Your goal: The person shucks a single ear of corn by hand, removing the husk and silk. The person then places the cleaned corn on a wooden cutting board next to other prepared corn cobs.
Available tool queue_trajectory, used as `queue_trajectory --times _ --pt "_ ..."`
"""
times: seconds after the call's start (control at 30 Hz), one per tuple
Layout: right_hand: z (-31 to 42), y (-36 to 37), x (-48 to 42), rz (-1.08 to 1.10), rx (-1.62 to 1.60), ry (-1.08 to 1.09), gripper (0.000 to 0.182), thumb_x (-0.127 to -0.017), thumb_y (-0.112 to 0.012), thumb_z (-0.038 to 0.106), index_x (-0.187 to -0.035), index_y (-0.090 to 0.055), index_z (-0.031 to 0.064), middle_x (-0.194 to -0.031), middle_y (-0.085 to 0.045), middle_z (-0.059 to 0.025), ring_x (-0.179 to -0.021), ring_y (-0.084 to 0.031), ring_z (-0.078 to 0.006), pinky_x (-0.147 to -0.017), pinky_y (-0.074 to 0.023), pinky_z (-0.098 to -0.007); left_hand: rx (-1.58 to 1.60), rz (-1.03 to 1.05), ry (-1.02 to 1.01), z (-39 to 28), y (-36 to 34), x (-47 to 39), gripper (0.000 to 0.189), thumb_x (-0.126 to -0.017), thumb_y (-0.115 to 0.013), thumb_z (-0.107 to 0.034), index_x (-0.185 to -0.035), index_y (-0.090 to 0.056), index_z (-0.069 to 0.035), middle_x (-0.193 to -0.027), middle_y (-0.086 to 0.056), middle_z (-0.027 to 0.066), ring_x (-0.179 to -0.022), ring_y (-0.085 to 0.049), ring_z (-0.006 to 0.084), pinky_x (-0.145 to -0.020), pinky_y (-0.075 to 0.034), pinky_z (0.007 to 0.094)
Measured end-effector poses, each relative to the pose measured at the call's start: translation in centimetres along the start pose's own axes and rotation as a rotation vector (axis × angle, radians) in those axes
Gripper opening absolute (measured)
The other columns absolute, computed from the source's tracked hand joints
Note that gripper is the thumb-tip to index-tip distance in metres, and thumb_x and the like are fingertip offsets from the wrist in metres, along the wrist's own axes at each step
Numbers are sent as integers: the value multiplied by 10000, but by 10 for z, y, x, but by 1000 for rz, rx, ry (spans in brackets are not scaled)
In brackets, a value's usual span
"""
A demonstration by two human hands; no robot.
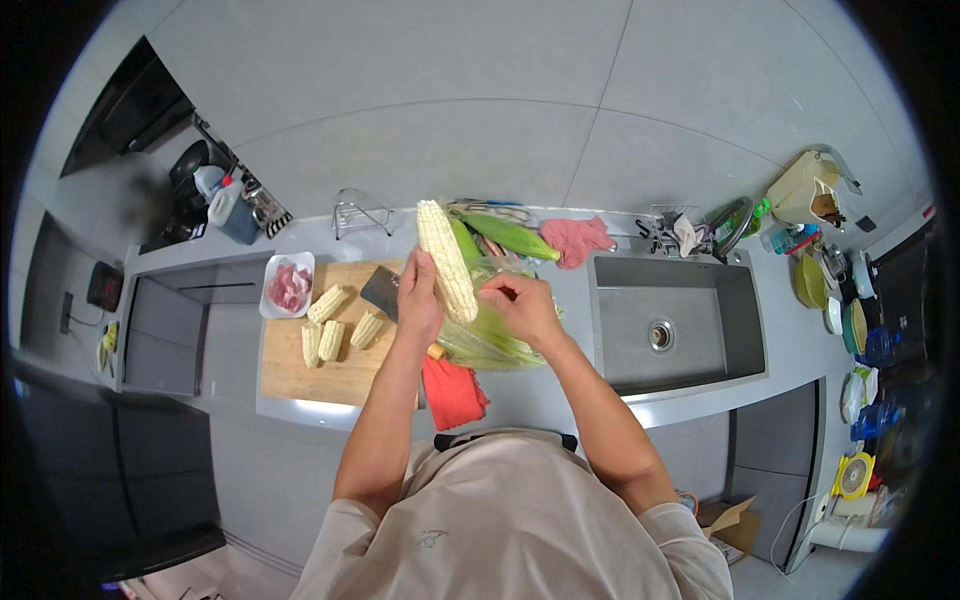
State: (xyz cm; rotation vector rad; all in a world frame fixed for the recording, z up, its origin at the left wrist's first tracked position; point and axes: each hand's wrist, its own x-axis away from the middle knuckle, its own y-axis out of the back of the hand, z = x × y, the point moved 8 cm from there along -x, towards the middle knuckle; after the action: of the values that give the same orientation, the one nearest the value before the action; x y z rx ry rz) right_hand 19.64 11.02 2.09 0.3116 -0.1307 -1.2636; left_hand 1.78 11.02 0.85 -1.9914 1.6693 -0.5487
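Note:
A whole, husked ear of pale corn (445,259) stands tilted over the counter, and my left hand (420,296) grips it along its left side. Close to its lower right edge, my right hand (525,304) has curled fingers; whether they pinch anything is too small to tell. Beneath the right hand lies a clear plastic bag of green corn husks (491,349). Several cut corn pieces (331,341) rest on the wooden cutting board (300,382). A dark cleaver blade (381,292) lies on the board, partly hidden by my left hand.
A white tray (267,304) of raw meat overlaps the board's back left corner. Unhusked corn (514,235) and a pink cloth (574,240) lie behind the bag. A red cloth (452,394) sits at the counter's front. To the right is a steel sink (637,337).

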Motion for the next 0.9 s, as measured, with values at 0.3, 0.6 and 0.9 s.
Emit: queue_trajectory --times 0.3,0.6,0.9 --pt "-60 14 2 -14 545 199 240 -888 -729 137 -1107 -708 41 -942 -702 -105 -804 -659 -270 -743 -545 -359 91 -84 -118 -22 10 -8 407 -1095 -468 -314 -1391 -479 -35 -1286 -588 48 -1166 -562 141 -1040 -453 321" --pt "-42 -36 2 155 550 250 271 -886 -684 191 -1115 -704 49 -1123 -677 -153 -1024 -644 -374 -875 -532 -445 133 -61 -221 -24 -6 -7 388 -1057 -564 -217 -1390 -463 -45 -1310 -573 60 -1171 -561 156 -1055 -451 355" --pt "-61 0 -3 -151 293 98 197 -876 -678 90 -1065 -728 67 -1017 -707 -138 -1005 -669 -298 -854 -535 -402 257 -19 -170 -27 0 -13 323 -1068 -531 -206 -1349 -498 -52 -1295 -592 57 -1180 -573 161 -1048 -480 368"
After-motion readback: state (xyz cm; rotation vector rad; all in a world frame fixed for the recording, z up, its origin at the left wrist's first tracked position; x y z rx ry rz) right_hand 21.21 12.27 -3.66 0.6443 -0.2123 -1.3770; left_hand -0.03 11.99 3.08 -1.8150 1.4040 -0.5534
